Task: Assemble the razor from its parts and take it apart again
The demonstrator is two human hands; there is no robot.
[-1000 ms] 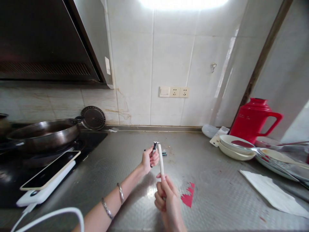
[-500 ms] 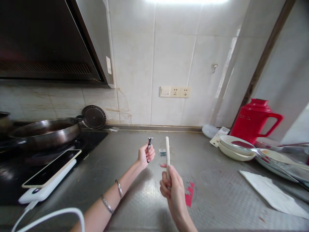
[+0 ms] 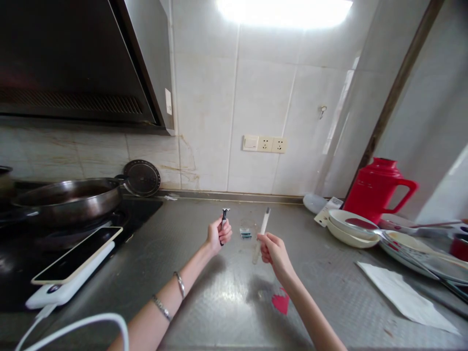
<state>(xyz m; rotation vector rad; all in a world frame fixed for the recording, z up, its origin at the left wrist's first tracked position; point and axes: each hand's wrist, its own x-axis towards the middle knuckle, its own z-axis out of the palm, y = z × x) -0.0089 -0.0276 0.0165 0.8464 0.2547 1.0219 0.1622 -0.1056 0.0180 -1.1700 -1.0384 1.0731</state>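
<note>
My left hand [image 3: 218, 232] is closed around the dark handle of a small T-shaped razor [image 3: 224, 220], held upright with its head at the top. In my right hand [image 3: 275, 249] is a slim whitish stick [image 3: 264, 224], pinched in the fingers and leaning a little to the right. Its upper tip is dark grey, and its lower end looks pale and translucent; I cannot make out its kind. Between the two hands, a small clear packet [image 3: 246, 234] with dark teal pieces lies on the metal counter [image 3: 219, 312].
A torn red scrap [image 3: 280, 302] lies near my right forearm. To the right are a white paper sheet [image 3: 405, 295], stacked bowls [image 3: 353, 236] and a red thermos jug [image 3: 373, 190]. At left, a phone [image 3: 78, 256] rests on a white power bank, beside a pan [image 3: 69, 197].
My right hand has moved away from me and slightly right, turning the stick so its dark tip shows. The left hand keeps hold of the razor, nearly in place. The view has tilted up slightly.
</note>
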